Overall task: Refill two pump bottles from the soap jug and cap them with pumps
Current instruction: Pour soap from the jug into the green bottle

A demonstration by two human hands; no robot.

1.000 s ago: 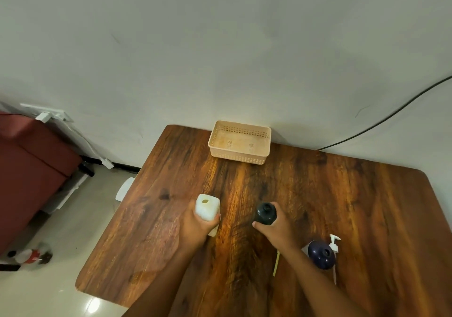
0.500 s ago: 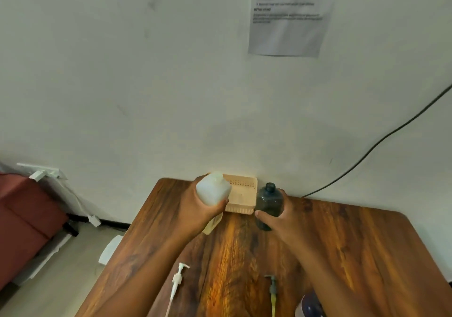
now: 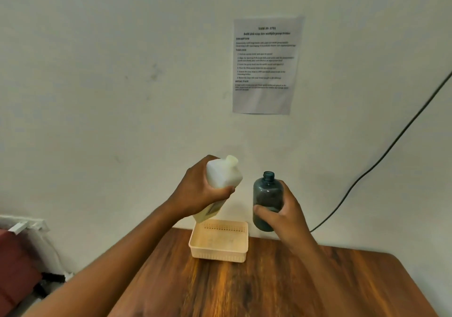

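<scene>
Wall (image 3: 122, 72): pale, with a printed sheet (image 3: 266, 64) taped up and a dark cable (image 3: 381, 160) running down its right side
Table (image 3: 269, 289): wooden top, bare in the part that shows; no pumps in view
Basket (image 3: 220, 255): cream, slotted, at the table's far edge against the wall, below and between the two raised containers
Soap jug (image 3: 223, 176): white, squarish, lifted clear of the table, tilted so its uncapped spout points up and to the right, near the bottle's mouth but apart from it
Pump bottle (image 3: 267, 199): dark translucent blue, held upright in the air just right of the jug, neck open; fill level hard to judge
Left hand (image 3: 198, 192): wrapped round the jug's middle, thumb across the front face
Right hand (image 3: 286, 209): curled round the bottle's lower half, thumb in front
Step in hand: bringing spout to neck for the first pour, by my judgement
Doing it well: rest the spout lip over the narrow opening before tipping further, keep the bottle vertical and steady, pour a thin stream, stop short of the neck so the pump tube fits without overflow
</scene>
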